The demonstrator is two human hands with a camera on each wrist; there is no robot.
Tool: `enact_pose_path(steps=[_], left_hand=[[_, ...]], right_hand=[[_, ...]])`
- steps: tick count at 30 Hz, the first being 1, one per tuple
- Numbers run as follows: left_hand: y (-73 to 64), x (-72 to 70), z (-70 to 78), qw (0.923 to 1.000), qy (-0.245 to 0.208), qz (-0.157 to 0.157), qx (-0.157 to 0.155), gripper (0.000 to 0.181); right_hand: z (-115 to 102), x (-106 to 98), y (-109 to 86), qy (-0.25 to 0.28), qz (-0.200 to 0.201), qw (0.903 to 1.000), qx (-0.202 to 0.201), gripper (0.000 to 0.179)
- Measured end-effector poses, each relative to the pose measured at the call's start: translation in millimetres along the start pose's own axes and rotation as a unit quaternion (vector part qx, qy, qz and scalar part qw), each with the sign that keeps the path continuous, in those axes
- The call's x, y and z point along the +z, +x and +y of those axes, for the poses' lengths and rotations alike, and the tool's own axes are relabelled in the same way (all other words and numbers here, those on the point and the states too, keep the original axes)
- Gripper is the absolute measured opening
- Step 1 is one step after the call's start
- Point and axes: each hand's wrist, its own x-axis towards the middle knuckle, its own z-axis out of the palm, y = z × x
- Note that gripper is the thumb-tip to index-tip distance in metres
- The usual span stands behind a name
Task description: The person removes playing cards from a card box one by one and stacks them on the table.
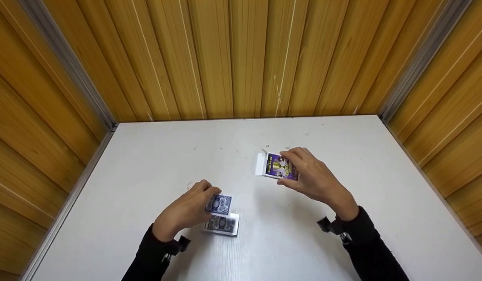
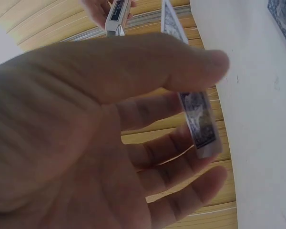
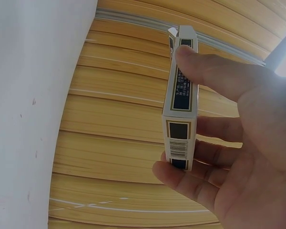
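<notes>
My left hand (image 1: 190,205) pinches a blue-backed playing card (image 1: 218,204) between thumb and fingers. In the left wrist view the card (image 2: 199,121) stands on edge behind the thumb, partly hidden by it. Just below it in the head view, a stack of patterned-back cards (image 1: 222,224) lies on the table, partly covered by the held card. My right hand (image 1: 317,179) grips a card box (image 1: 280,166) with a purple front and a gold trophy picture. The box's white flap (image 1: 260,164) sticks out at its left end. A barcode (image 3: 178,149) shows on the box in the right wrist view.
The white table (image 1: 166,156) carries small dark specks and marks toward the back. Yellow wood-look panels (image 1: 245,58) rise behind it and on both sides, with grey metal posts (image 1: 416,62) in the corners.
</notes>
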Motion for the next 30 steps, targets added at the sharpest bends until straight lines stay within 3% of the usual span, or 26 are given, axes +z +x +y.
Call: enact_pose_path(steps=[6, 10, 30], left_hand=[[-0.1, 7.2, 7.6, 0.9972, -0.005, -0.052, -0.053, 0.06], [0.9, 11.3, 12.4, 0.995, 0.01, -0.074, -0.066, 0.056], [9.5, 38.4, 16.0, 0.9901, 0.041, -0.101, -0.088, 0.052]], right_hand=[[0.5, 0.1, 0.0, 0.002, 0.007, 0.9999, -0.01, 0.071], [1.0, 0.0, 0.2, 0.0, 0.014, 0.9996, -0.023, 0.07], [-1.2, 1.0, -1.1, 0.0, 0.007, 0.9997, -0.022, 0.071]])
